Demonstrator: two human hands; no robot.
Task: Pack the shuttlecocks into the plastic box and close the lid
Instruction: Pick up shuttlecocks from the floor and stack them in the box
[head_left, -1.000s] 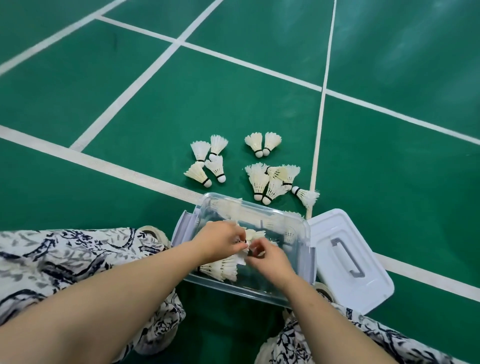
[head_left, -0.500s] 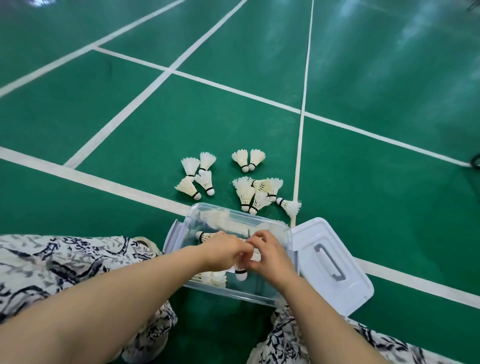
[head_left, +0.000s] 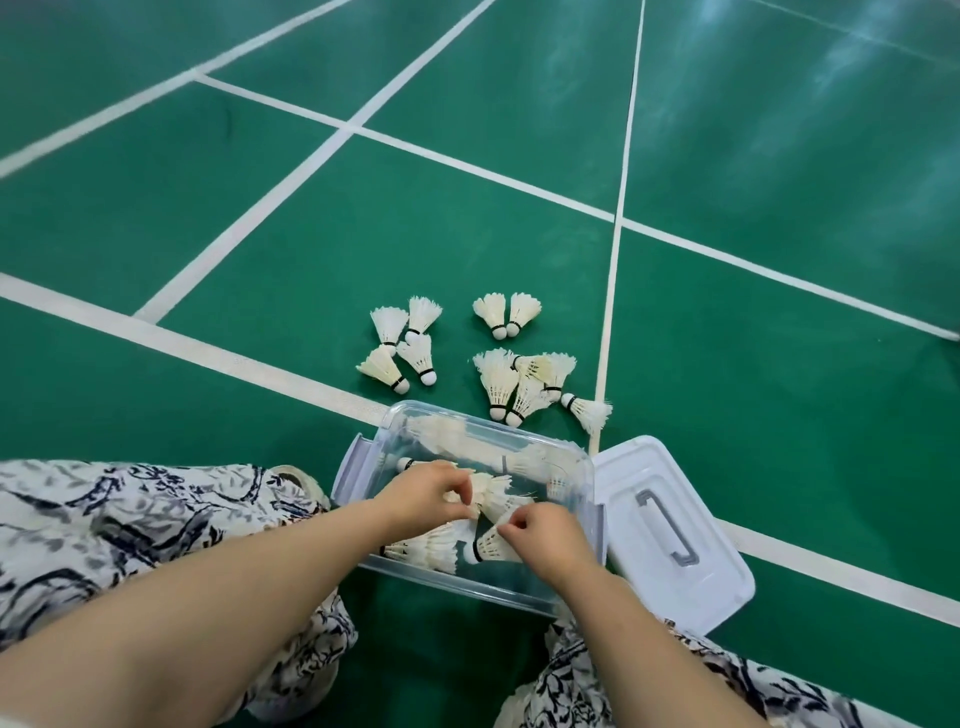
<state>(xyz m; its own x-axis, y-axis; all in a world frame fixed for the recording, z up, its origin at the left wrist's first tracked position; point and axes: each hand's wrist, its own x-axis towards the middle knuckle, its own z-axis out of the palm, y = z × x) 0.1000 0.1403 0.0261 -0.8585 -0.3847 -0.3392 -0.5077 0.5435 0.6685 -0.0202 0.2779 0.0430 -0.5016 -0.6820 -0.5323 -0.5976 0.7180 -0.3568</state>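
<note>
My clear plastic box (head_left: 493, 590) sits open before me, white feathered shuttlecocks (head_left: 431, 551) lying on their sides inside; I pinch two. Its white lid (head_left: 717, 587) lies flat just right; loose shuttlecocks (head_left: 496, 387) lie scattered beyond.

1. This is a badminton court: a green sports floor (head_left: 779, 415) fills the view to every edge.
2. White lines (head_left: 615, 249) cross it and meet at squared junctions, as court markings do.
3. Feather shuttlecocks (head_left: 506, 314) lie loose on the floor near 1 line.
4. Pale glare (head_left: 852, 47) on the glossy surface points to an indoor hall.
</note>
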